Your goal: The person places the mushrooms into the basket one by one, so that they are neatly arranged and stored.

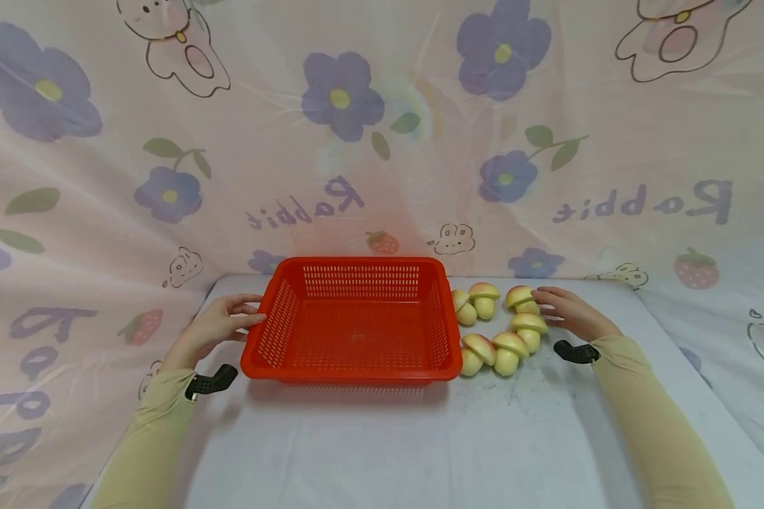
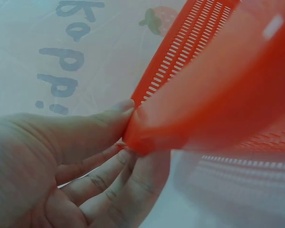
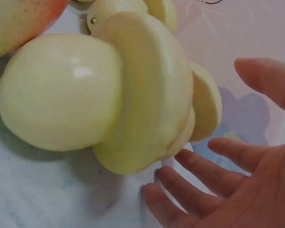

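A red plastic basket [image 1: 356, 373] with slotted sides stands at the middle of the white table. My left hand [image 1: 218, 324] pinches its left rim; in the left wrist view the thumb lies on top of the rim [image 2: 157, 78] and the fingers bend beneath. Several mushroom models [image 1: 506, 352], pale yellow with reddish caps, lie in a cluster right of the basket. My right hand [image 1: 573, 312] is beside the cluster's right side, fingers spread and holding nothing. Its fingertips come right up to the nearest mushroom model [image 3: 61, 90] in the right wrist view.
A patterned pink curtain [image 1: 414, 170] hangs behind the table and along its sides. White cloth [image 1: 356, 452] covers the tabletop in front of the basket. Dark wrist cameras [image 1: 211, 382] are strapped over both sleeves.
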The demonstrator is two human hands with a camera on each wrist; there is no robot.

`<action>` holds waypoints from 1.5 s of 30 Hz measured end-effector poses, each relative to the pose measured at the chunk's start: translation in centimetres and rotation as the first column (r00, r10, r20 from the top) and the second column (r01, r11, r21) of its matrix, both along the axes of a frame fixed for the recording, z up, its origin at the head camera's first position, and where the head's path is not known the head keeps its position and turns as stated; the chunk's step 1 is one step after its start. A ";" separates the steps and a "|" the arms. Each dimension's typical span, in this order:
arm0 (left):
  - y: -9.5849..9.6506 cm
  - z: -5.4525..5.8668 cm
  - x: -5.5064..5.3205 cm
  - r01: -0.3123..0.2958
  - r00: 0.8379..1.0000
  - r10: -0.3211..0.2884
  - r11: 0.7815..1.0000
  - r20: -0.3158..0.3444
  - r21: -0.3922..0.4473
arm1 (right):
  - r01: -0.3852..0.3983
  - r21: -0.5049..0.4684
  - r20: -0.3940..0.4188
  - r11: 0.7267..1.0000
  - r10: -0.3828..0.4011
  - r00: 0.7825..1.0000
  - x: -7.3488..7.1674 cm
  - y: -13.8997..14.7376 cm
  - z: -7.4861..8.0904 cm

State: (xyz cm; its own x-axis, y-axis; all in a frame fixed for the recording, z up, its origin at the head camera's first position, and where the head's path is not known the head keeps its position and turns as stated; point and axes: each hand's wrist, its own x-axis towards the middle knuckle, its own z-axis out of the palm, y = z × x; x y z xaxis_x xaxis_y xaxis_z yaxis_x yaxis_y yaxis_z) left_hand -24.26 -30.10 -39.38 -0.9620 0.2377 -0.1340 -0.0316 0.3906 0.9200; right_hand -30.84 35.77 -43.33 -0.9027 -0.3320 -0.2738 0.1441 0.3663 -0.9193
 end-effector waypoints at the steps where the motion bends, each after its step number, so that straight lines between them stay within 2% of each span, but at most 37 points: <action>1: 0.0 0.0 0.0 0.000 1.000 0.000 1.000 0.001 -0.001 | 0.001 0.000 -0.001 1.000 -0.001 1.000 0.0 0.0 0.0; 14: 0.0 0.2 -0.6 -0.015 1.000 0.016 0.999 0.022 -0.030 | 0.013 0.024 0.030 1.000 -0.014 0.999 -0.8 -0.2 0.0; 28: 0.3 0.8 -0.1 0.012 1.000 -0.011 1.000 0.018 -0.017 | -0.017 0.020 -0.015 1.000 0.018 1.000 -1.3 -0.3 -0.4; 45: 0.1 0.4 -0.1 0.011 1.000 -0.011 1.000 0.028 -0.009 | -0.009 0.075 -0.054 0.997 0.013 0.998 -2.0 -0.5 -0.9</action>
